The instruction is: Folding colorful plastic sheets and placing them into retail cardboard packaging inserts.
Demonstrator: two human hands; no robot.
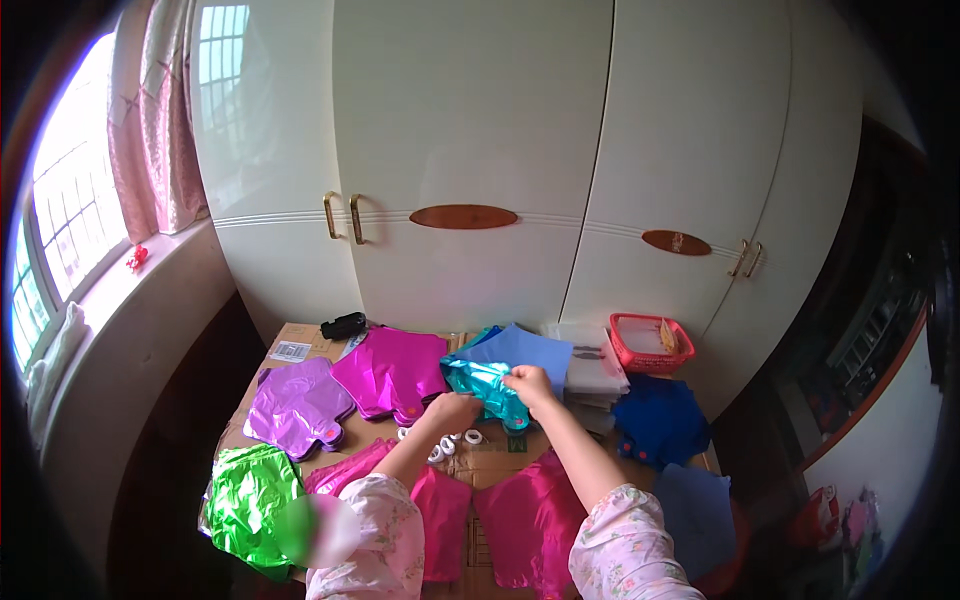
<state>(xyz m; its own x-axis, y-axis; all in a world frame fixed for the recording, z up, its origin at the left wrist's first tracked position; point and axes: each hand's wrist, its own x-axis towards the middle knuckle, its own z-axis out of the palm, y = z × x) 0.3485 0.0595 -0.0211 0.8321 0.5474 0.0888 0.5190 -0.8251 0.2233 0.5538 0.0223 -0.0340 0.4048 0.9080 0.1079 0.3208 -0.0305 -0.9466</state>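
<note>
A shiny teal foil balloon, flat and uninflated, is held up over the far middle of the cardboard-covered table. My right hand pinches its right side. At its lower left edge my left hand is closed, with the fingertips partly hidden. Behind the teal foil lies a pale blue sheet. Several small white rings, like ribbon rolls, rest on the cardboard just below my hands. A magenta foil stack lies left of the teal one.
More flat foil stacks surround my arms: purple, green, pink and dark blue. White packets and a red basket stand at the back right. A black item sits at the back left, before white cabinets.
</note>
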